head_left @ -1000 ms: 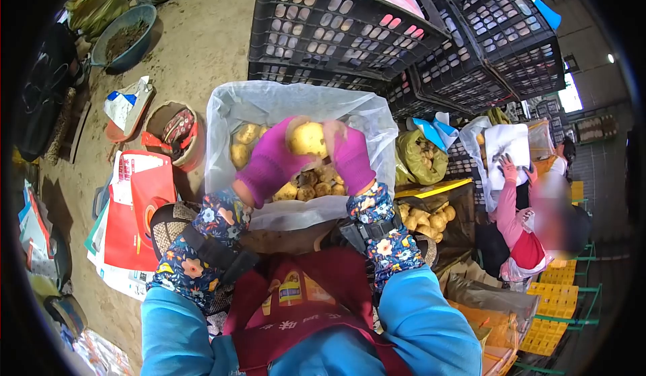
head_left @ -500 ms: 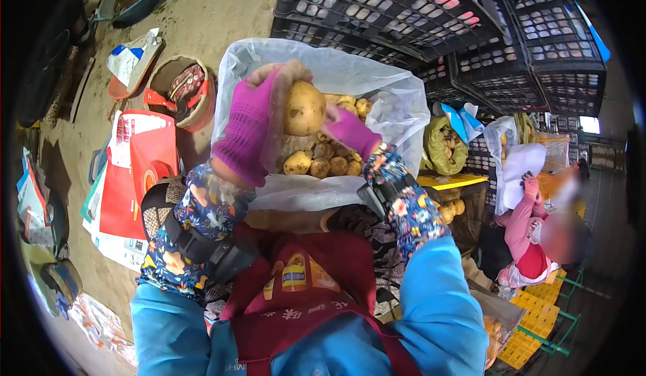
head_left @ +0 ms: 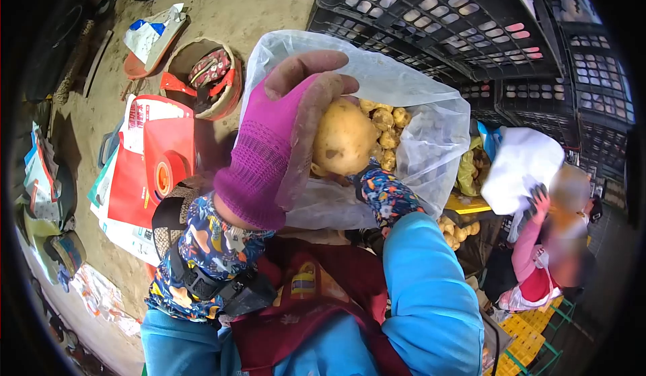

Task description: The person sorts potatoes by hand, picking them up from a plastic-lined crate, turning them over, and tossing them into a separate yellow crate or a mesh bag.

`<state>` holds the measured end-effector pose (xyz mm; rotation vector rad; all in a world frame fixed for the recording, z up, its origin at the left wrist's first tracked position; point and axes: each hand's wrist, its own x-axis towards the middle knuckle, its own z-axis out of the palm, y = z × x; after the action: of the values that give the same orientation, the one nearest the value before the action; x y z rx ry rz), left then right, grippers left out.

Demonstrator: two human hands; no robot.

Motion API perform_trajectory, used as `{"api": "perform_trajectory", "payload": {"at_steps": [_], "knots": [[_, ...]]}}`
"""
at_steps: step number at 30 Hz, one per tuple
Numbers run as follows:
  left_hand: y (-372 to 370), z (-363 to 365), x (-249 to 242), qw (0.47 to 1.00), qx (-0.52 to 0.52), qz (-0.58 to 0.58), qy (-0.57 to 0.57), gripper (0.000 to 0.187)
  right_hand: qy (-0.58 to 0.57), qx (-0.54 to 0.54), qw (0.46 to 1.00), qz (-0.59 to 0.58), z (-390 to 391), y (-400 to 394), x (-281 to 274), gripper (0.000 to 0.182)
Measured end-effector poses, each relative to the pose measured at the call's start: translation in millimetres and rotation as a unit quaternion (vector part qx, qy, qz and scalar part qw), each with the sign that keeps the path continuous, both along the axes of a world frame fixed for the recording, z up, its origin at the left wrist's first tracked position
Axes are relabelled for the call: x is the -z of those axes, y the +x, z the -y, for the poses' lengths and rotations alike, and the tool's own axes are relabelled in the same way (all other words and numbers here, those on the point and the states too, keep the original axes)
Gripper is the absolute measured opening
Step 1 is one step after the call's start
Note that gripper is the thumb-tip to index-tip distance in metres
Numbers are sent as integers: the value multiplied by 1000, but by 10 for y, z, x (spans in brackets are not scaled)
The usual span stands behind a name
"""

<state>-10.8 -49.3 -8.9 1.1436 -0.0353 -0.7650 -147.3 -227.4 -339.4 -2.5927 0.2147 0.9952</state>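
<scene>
Fingers [head_left: 306,66] of the left hand [head_left: 272,144] curled round a big potato [head_left: 344,137] — closed on it from the left and over the top, bare dusty tips poking out of a magenta knit glove. And the potato sat high, lifted close to the camera, well above the clear plastic bag [head_left: 431,117] it hung over; held up like that, I judged, to give its skin a good look. It was pale yellow, rounded, smooth but for a few brown pits and a smear of soil.

The right hand [head_left: 363,174] was almost wholly hidden behind the potato; only the floral cuff [head_left: 387,197] and blue sleeve [head_left: 431,288] showed, so I could not tell how its fingers stood or whether they touched anything. It came up from below, as if steadying.

Inside the bag, a heap of small knobbly potatoes [head_left: 387,130] lay against the far wall, the thin film crinkled and sagging open. Behind it stood black slotted plastic crates [head_left: 444,19], stiff and stacked. Off to the left on the dirt floor [head_left: 249,6], red printed cartons [head_left: 151,167] lay flat beside a round basket [head_left: 202,76]. To the right, another person in a pink sleeve [head_left: 528,255] held white sheeting [head_left: 518,167].
</scene>
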Motion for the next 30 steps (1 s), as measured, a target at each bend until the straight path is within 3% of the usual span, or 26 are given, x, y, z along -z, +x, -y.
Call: {"api": "perform_trajectory", "payload": {"at_steps": [3, 8, 9, 12, 13, 14, 15, 16, 18, 19, 22, 23, 27, 29, 30], "knots": [[-40, -24, -91, 999, 35, 24, 11, 41, 118, 154, 975, 110, 46, 74, -430, 77], [-209, 16, 73, 986, 46, 144, 76, 42, 380, 286, 840, 262, 159, 226, -2010, 86], [-246, 32, 201, 986, 46, 132, 89, 41, 322, 232, 864, 309, 192, 180, -2257, 86], [-195, 22, 474, 957, 230, 156, 82, 41, 160, 104, 890, 414, 218, 16, -2901, 88], [-349, -3, 132, 952, 278, 95, -81, 46, 124, 88, 891, 429, 155, -62, -3092, 88], [-390, -37, 125, 942, 311, 95, -84, 48, 88, 73, 890, 441, 96, -155, -3223, 89], [-394, -69, 203, 931, 343, 93, -87, 49, 107, 88, 862, 488, 25, -232, -3294, 74], [-413, -69, 245, 918, 375, 93, -89, 51, 205, 202, 830, 479, 16, -307, -3259, 69], [-525, -19, 226, 927, 358, 72, -90, 54, 395, 403, 705, 430, 107, -439, -3022, 60], [-566, 8, 206, 932, 346, 62, -90, 55, 282, 344, 740, 505, 86, -510, -3009, 42], [-647, 58, 25, 939, 333, 0, -90, 56, 201, 332, 782, 488, 44, -623, -2951, 37], [-613, 30, 70, 935, 342, -5, -96, 56, 171, 330, 770, 519, -56, -640, -3077, 38], [-668, 50, -76, 947, 304, -1, -104, 54, 316, 445, 676, 494, 49, -560, -2952, 41], [-657, 89, -26, 950, 292, 44, -104, 55, 381, 517, 624, 446, -159, -481, -3162, 40], [-648, 62, -4, 950, 287, 65, -106, 55, 338, 472, 664, 472, -200, -464, -3162, 41]]}}
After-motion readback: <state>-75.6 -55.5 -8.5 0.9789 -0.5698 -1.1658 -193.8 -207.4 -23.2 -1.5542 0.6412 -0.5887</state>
